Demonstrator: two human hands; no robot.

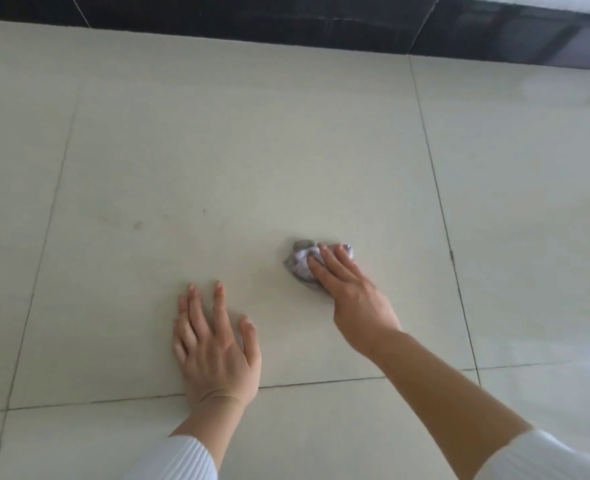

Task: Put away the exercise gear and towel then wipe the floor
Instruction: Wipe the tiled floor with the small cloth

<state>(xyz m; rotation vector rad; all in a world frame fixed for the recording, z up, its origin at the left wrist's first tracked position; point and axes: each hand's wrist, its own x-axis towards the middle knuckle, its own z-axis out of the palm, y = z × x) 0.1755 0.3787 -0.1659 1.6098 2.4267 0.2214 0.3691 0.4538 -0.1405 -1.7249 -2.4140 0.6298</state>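
Note:
My right hand (350, 292) presses flat on a crumpled grey and lilac cloth (300, 263) lying on the pale tiled floor (217, 150). The fingers cover the cloth's right half; its left part sticks out from under them. My left hand (214, 344) rests palm down on the floor to the left of the cloth and nearer to me, fingers spread, holding nothing. Both forearms come out of white ribbed sleeves. A small dark smudge (137, 225) marks the tile to the left of the cloth.
A dark glossy skirting band (321, 26) runs along the far edge of the floor. Grout lines cross the tiles. The floor at the right shines with reflected light. No exercise gear is in view.

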